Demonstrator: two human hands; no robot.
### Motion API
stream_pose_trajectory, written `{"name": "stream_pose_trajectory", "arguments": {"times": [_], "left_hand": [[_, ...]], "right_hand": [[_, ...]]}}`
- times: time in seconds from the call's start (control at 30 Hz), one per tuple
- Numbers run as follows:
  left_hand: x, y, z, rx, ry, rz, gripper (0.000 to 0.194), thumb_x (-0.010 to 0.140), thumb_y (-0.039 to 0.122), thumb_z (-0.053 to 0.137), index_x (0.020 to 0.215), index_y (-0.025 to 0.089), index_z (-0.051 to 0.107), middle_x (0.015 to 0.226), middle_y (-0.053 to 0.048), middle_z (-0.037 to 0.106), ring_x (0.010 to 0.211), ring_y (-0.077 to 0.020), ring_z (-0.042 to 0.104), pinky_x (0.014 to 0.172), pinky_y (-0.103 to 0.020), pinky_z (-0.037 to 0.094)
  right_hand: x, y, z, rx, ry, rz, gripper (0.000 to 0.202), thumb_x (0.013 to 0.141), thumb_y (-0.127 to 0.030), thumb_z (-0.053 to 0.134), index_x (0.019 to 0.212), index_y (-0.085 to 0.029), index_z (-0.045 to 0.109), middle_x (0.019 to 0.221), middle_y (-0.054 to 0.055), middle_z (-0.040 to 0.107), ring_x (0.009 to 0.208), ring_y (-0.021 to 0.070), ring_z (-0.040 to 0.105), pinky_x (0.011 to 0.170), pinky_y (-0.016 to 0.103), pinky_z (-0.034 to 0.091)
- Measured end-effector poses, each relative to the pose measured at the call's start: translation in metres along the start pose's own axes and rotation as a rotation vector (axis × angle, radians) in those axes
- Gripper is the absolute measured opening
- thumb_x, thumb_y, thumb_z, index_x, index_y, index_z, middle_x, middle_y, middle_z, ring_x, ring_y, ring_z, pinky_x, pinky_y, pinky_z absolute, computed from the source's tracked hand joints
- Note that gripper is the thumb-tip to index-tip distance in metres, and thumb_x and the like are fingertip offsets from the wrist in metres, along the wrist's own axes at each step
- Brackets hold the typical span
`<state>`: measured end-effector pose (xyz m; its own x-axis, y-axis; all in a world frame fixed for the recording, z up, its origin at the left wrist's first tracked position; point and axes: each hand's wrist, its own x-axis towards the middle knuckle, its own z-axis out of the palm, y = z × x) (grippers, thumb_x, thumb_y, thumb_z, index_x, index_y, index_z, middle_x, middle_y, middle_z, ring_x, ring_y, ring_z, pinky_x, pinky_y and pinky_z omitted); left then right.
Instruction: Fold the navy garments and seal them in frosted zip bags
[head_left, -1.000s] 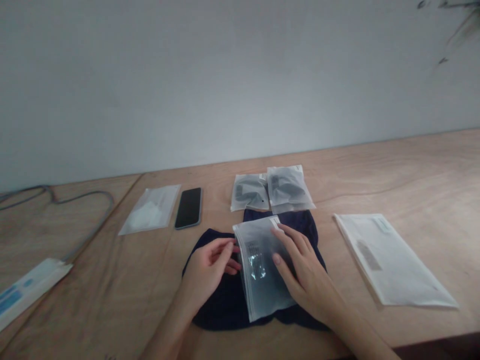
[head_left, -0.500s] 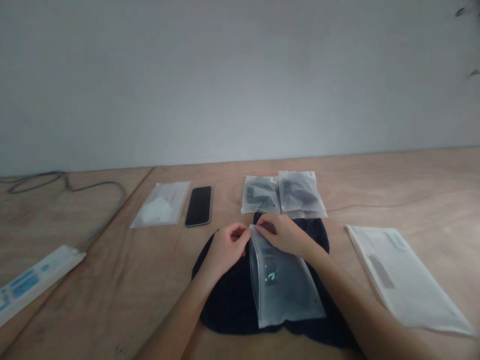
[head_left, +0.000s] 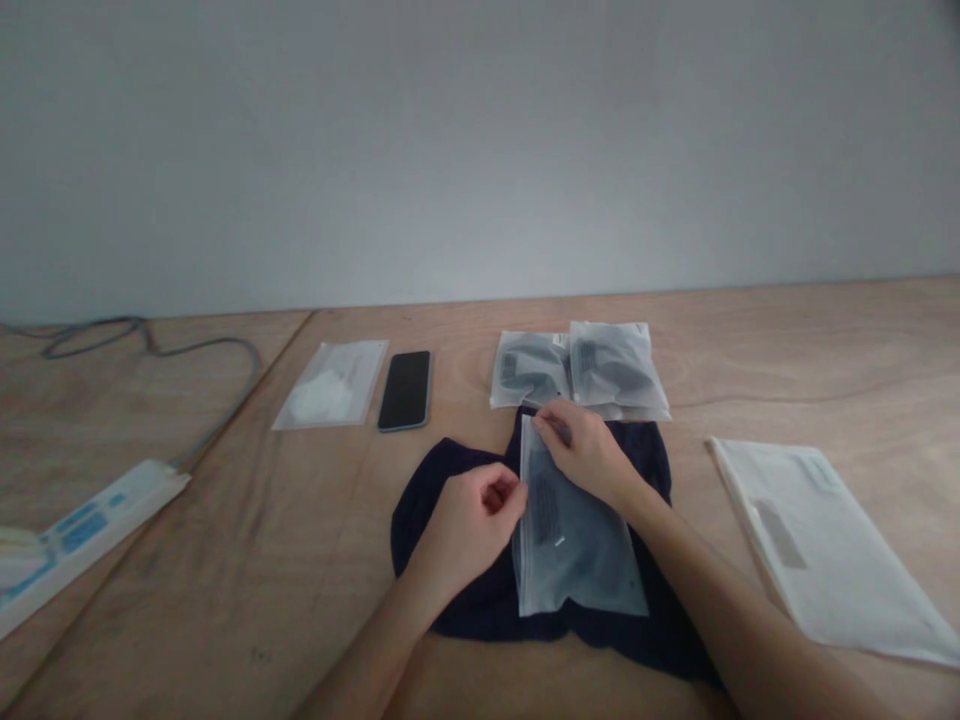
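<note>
Pouch, atop dark cloth: your left hand pinches its zip edge, your right hand its far end; full closure unconfirmed.

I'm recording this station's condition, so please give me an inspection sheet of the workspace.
Surface: wooden tabletop, seam at left.
Things in use: frosted bag lying on dark blue cloth.
Clutter: phone, translucent bag beside it, two dark-filled bags at the cloth's far edge, white pouch at right.
Hands: left hand pinched at the frosted bag's left edge; right hand touching it near the far end.
Cables: grey cable curving at left, reaching a white, blue-marked strip.
Surroundings: grey wall behind.
</note>
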<state>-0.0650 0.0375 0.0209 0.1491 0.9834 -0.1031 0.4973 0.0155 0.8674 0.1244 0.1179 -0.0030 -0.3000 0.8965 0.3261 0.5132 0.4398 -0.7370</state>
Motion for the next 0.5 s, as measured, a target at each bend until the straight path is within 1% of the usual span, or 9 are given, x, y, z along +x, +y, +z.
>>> {"name": "stream_pose_trajectory", "arguments": {"times": [0.1,0.17,0.23,0.3,0.37,0.43,0.5], "left_hand": [[-0.04,0.005,0.008,0.036,-0.026,-0.034,0.025,0.094,0.033,0.063,0.074,0.02,0.068,0.063,0.001,0.06,0.056,-0.0142,0.056,0.052,-0.024,0.039],[-0.065,0.005,0.012,0.067,-0.063,-0.071,0.025,0.094,0.032,0.061,0.072,0.02,0.067,0.065,0.0,0.061,0.056,-0.0139,0.056,0.05,-0.023,0.037],[-0.082,0.003,0.015,0.071,-0.101,-0.12,0.026,0.095,0.033,0.058,0.074,0.02,0.067,0.069,-0.001,0.062,0.057,-0.0137,0.056,0.05,-0.023,0.037],[-0.092,0.0,0.018,0.053,-0.133,-0.165,0.027,0.095,0.035,0.058,0.075,0.02,0.068,0.069,-0.001,0.062,0.058,-0.0135,0.055,0.051,-0.023,0.036],[-0.096,-0.004,0.02,0.02,-0.154,-0.201,0.026,0.093,0.036,0.059,0.075,0.019,0.068,0.065,0.0,0.059,0.057,-0.013,0.052,0.051,-0.022,0.035],[-0.097,-0.009,0.022,-0.035,-0.165,-0.224,0.025,0.091,0.038,0.062,0.074,0.019,0.066,0.063,0.001,0.056,0.056,-0.0127,0.05,0.051,-0.022,0.034],[-0.098,-0.013,0.023,-0.116,-0.153,-0.224,0.028,0.092,0.042,0.063,0.075,0.02,0.064,0.064,0.001,0.057,0.057,-0.0129,0.051,0.051,-0.022,0.035]], "right_hand": [[-0.001,0.005,0.001,-0.021,0.016,-0.014,0.019,0.103,-0.024,0.052,0.089,-0.022,0.065,0.091,0.006,0.07,0.084,0.022,0.068,0.078,0.034,0.051],[-0.002,0.007,0.003,-0.034,0.014,-0.021,0.019,0.103,-0.024,0.052,0.09,-0.022,0.066,0.094,0.007,0.07,0.086,0.022,0.069,0.079,0.034,0.053],[-0.001,0.005,0.007,-0.048,0.004,-0.034,0.019,0.103,-0.024,0.053,0.091,-0.021,0.067,0.094,0.007,0.071,0.085,0.0217,0.069,0.079,0.034,0.054],[0.0,0.0,0.008,-0.062,-0.015,-0.058,0.019,0.104,-0.022,0.052,0.093,-0.021,0.068,0.093,0.007,0.071,0.086,0.0214,0.07,0.08,0.034,0.055],[0.0,-0.01,0.004,-0.082,-0.037,-0.1,0.018,0.104,-0.023,0.053,0.099,-0.02,0.071,0.098,0.008,0.073,0.094,0.023,0.07,0.088,0.038,0.057],[-0.008,-0.023,-0.006,-0.107,-0.054,-0.151,0.018,0.103,-0.026,0.059,0.114,-0.021,0.072,0.113,0.01,0.073,0.111,0.0264,0.068,0.102,0.045,0.054],[-0.027,-0.036,-0.019,-0.16,-0.086,-0.182,0.035,0.1,-0.033,0.066,0.134,-0.024,0.066,0.136,0.012,0.068,0.129,0.0304,0.062,0.114,0.054,0.048]]}}
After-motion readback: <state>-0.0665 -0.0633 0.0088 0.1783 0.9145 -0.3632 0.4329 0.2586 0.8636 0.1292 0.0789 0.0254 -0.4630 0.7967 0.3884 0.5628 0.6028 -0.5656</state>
